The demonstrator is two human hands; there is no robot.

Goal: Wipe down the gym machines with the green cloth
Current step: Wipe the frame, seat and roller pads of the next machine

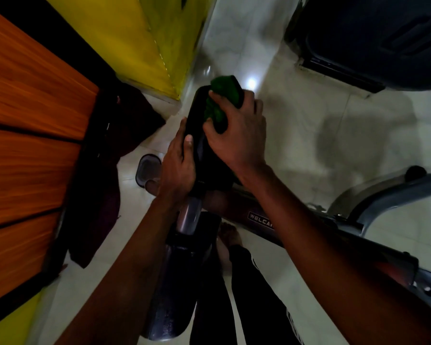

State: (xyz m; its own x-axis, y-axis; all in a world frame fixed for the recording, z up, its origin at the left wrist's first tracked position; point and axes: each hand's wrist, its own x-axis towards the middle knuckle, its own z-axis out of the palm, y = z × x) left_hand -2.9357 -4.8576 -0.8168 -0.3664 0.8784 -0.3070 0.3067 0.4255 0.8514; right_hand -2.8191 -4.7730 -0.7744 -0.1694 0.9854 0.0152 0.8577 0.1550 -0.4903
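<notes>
A black padded seat (pixel 202 155) of an exercise bike stands in the middle of the view on a grey post (pixel 188 215). My left hand (pixel 177 168) grips the seat's left edge, thumb lying on top. My right hand (pixel 237 135) holds the green cloth (pixel 222 95) bunched under its fingers and presses it onto the far end of the seat. Part of the cloth is hidden beneath my fingers. The bike frame (pixel 261 217) with white lettering runs off to the right under my right forearm.
An orange wooden door (pixel 28 135) and a yellow wall (pixel 144 41) stand at the left. Dark cloth (pixel 102 170) hangs beside the door. Another dark machine (pixel 373 41) sits at the top right. A grey curved bike part (pixel 383 195) is at right. The floor is pale tile (pixel 309 120).
</notes>
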